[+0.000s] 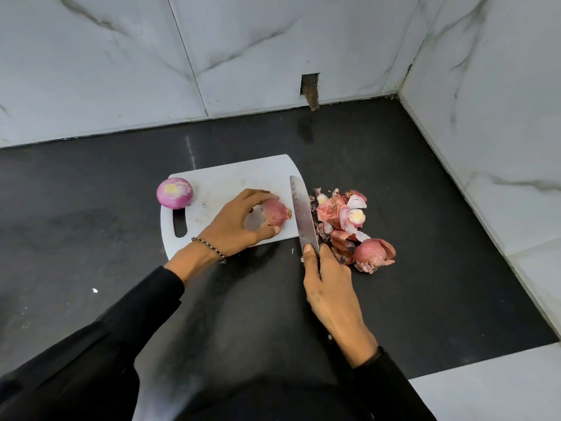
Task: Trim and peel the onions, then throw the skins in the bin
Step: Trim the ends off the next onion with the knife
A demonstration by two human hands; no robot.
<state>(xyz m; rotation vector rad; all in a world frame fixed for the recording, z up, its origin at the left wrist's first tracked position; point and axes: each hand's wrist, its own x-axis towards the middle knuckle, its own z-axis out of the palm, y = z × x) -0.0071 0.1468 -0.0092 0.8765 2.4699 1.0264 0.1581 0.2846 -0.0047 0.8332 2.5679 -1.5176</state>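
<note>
An unpeeled red onion lies on its side on the white cutting board, and my left hand pinches it between thumb and fingers. My right hand grips a knife; the blade points away from me along the board's right edge, just right of the onion's root end. A peeled, trimmed onion rests at the board's left corner. A pile of onion skins and cut ends lies on the counter right of the board, with another skin-covered onion at its near end.
The black counter ends at marble walls behind and on the right. A small dark hole with a pipe stub sits in the back wall. No bin is in view.
</note>
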